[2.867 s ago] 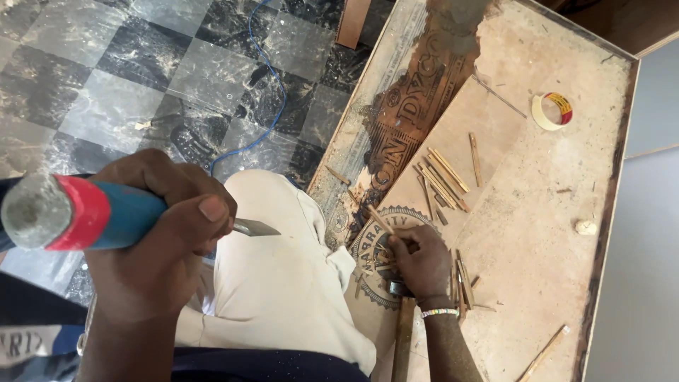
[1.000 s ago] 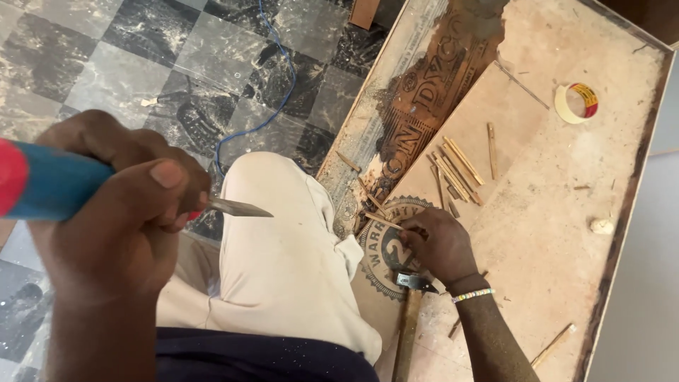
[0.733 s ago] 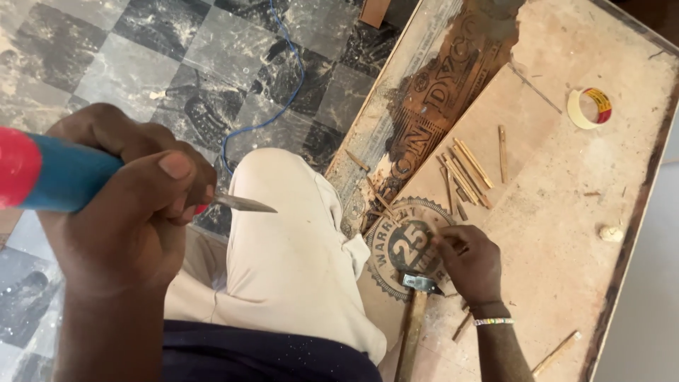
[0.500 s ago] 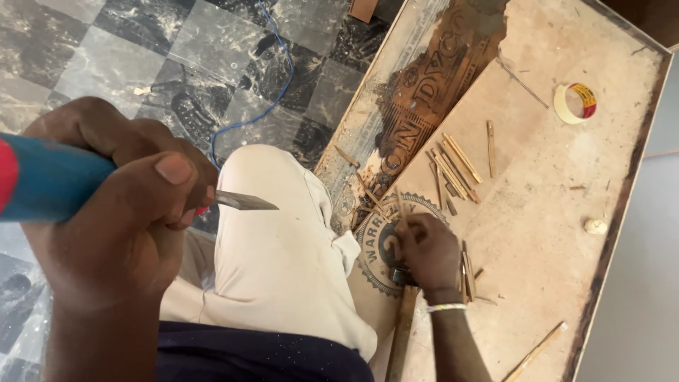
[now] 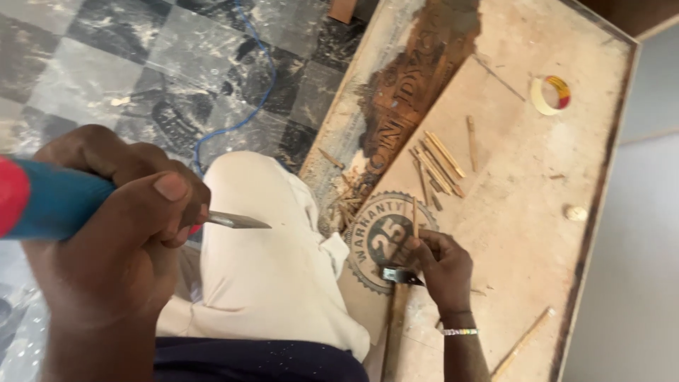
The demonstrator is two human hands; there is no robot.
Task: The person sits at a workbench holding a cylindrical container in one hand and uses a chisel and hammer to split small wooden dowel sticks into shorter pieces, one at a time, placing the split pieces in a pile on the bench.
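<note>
My left hand (image 5: pixel 120 240) is raised close to the camera, fist closed around a chisel (image 5: pixel 53 201) with a blue and red handle. Its flat metal tip (image 5: pixel 240 221) points right, above my knee in cream trousers (image 5: pixel 262 262). My right hand (image 5: pixel 442 269) rests lower down on the wooden board (image 5: pixel 537 212). Its fingertips pinch a thin wooden stick (image 5: pixel 414 216) that lies over a round printed seal (image 5: pixel 378 237). A hammer (image 5: pixel 395 311) lies with its metal head just left of that hand, touching the seal, and its wooden handle runs toward me.
Several loose thin sticks (image 5: pixel 438 159) lie on the board beyond the seal. A tape roll (image 5: pixel 550 94) sits at the far right and a small pale lump (image 5: pixel 576 212) near the right edge. A blue cable (image 5: pixel 247 106) snakes over the checkered floor on the left.
The view has swayed. My right hand has shifted slightly but stays on the seal by the hammer head. My left hand keeps the chisel raised in the same grip.
</note>
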